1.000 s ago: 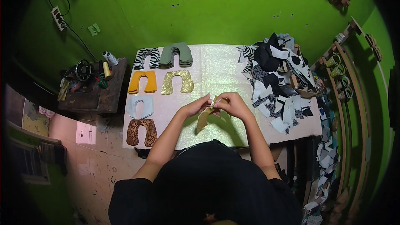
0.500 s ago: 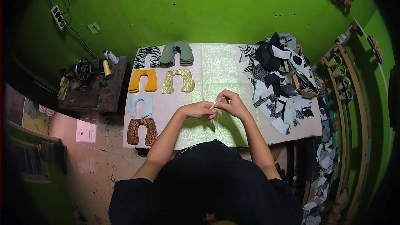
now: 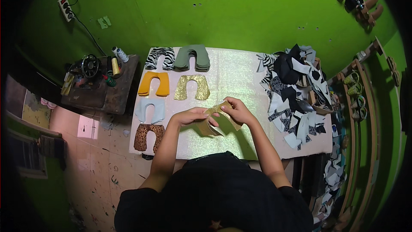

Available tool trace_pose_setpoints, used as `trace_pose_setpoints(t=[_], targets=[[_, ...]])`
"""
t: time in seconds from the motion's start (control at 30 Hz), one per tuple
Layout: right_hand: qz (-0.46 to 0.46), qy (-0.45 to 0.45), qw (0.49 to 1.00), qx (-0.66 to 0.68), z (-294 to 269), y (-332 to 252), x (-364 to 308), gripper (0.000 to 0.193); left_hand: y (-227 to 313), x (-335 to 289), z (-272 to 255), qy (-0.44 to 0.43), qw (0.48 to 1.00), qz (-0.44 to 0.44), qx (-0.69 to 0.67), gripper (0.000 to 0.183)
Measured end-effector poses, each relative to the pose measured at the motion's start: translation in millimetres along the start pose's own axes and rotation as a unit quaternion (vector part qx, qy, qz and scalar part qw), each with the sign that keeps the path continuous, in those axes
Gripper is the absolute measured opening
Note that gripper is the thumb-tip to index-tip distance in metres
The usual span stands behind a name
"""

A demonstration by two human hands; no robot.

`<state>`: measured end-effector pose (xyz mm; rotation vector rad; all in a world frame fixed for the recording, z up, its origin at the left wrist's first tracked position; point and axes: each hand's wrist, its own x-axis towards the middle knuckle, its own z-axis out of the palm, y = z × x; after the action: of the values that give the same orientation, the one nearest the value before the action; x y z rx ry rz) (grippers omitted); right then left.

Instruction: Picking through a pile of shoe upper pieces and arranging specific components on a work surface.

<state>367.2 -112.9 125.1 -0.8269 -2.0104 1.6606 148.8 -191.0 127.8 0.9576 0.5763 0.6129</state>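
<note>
My left hand (image 3: 192, 117) and my right hand (image 3: 238, 111) hold a gold glitter cut piece (image 3: 208, 128) between them, over the near half of the table. It looks curved and somewhat folded, with a pale underside at its lower edge. My fingers pinch it from both sides. Beyond my left hand lies a gold glitter U-shaped piece (image 3: 203, 90). Around it sit U-shaped cut pieces: a zebra-print stack (image 3: 151, 59), a grey-green stack (image 3: 201, 60), an orange stack (image 3: 145, 87), pale grey pieces (image 3: 141, 111) and leopard-print pieces (image 3: 140, 138).
A shimmering pale cloth (image 3: 234, 71) covers the table. Black, white and patterned scraps (image 3: 292, 94) heap up on its right side. Left of the table stands a sewing machine (image 3: 89, 66) with thread spools (image 3: 115, 66). Sandals (image 3: 354, 83) hang on a wooden rack at the right.
The piece in my hands has turned and spread, so its gold face now shows where mostly a thin pale edge did. The whole view has shifted slightly.
</note>
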Motion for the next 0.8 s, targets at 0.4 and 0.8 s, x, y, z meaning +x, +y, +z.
trace_pose_setpoints(t=[0.4, 0.8], targets=[[0.058, 0.170, 0.983, -0.023, 15, 60, 100, 0.016, -58, -8, -59, 0.262, 0.943, 0.032, -0.204, 0.040], [0.061, 0.318, 0.945, -0.044, 39, 82, 175, 0.011, -39, 2, -145, 0.584, 0.811, 0.043, -0.006, 0.032]])
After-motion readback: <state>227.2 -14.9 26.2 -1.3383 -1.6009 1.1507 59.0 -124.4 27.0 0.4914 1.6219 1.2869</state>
